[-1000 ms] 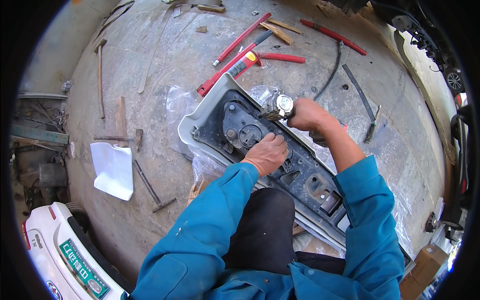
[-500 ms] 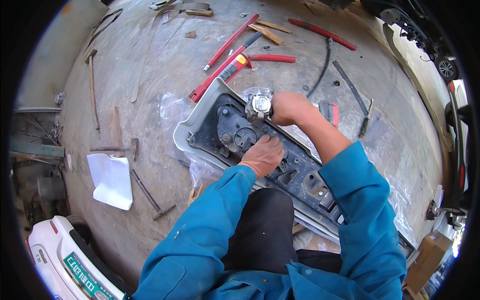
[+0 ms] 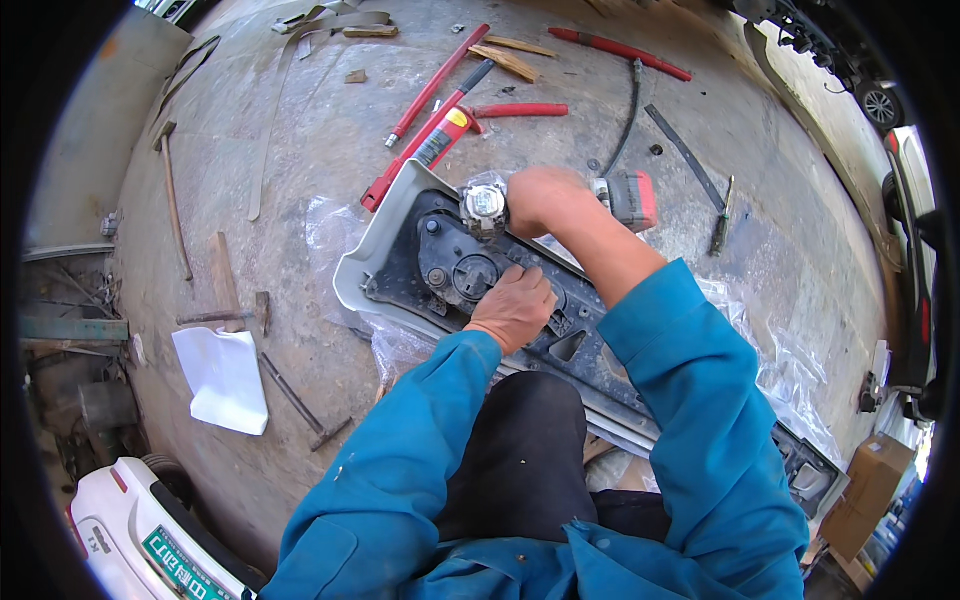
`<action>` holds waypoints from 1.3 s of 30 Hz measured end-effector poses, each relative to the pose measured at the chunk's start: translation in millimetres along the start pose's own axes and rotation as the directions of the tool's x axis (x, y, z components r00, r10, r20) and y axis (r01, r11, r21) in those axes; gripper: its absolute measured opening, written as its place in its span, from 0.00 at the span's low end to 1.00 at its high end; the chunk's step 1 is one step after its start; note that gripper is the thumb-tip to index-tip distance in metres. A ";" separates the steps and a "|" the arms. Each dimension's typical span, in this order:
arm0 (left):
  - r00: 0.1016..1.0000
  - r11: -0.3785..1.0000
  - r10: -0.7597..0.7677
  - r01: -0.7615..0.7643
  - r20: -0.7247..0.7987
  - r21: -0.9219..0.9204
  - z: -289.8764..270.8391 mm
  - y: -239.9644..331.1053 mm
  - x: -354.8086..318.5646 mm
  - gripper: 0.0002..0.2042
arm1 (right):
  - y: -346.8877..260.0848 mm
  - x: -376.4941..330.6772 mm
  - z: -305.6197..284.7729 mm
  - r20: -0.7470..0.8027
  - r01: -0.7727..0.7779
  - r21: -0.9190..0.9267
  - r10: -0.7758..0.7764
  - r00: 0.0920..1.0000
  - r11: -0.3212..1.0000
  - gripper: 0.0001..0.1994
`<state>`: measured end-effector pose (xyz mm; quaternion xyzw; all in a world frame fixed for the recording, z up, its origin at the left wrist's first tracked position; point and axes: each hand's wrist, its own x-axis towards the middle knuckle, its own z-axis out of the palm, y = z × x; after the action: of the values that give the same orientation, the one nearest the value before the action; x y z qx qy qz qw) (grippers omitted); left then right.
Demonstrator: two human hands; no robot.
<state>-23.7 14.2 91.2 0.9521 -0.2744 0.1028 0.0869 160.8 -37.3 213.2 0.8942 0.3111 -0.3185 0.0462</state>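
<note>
A long grey car panel (image 3: 372,262) with a black inner frame lies on the concrete floor in front of me. My left hand (image 3: 516,306) presses flat on the black frame near a round socket (image 3: 474,273). My right hand (image 3: 542,198) grips a small round silver-grey lamp part (image 3: 484,203) at the panel's upper edge. Both arms wear blue sleeves. What lies under my right palm is hidden.
Red bars (image 3: 432,88) and a red-handled tool (image 3: 446,135) lie beyond the panel. A red and grey block (image 3: 630,197) sits right of my right hand. White paper (image 3: 224,377) lies at left, clear plastic sheeting (image 3: 780,350) at right, a white car part (image 3: 130,530) at bottom left.
The view has shifted, so the panel sits higher and more to the left. My right hand still holds the round part; my left hand stays pressed on the frame.
</note>
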 end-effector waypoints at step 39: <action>1.000 0.999 0.009 -0.009 0.000 -0.040 -2.0 -2.5 1.9 0.03 | -6.3 29.3 -40.5 0.207 0.077 -0.080 -0.059 0.977 0.994 0.17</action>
<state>-21.0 15.8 93.3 0.9490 -0.2806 0.0973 0.1056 196.7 -5.5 228.4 0.8427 0.3490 -0.3959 0.1062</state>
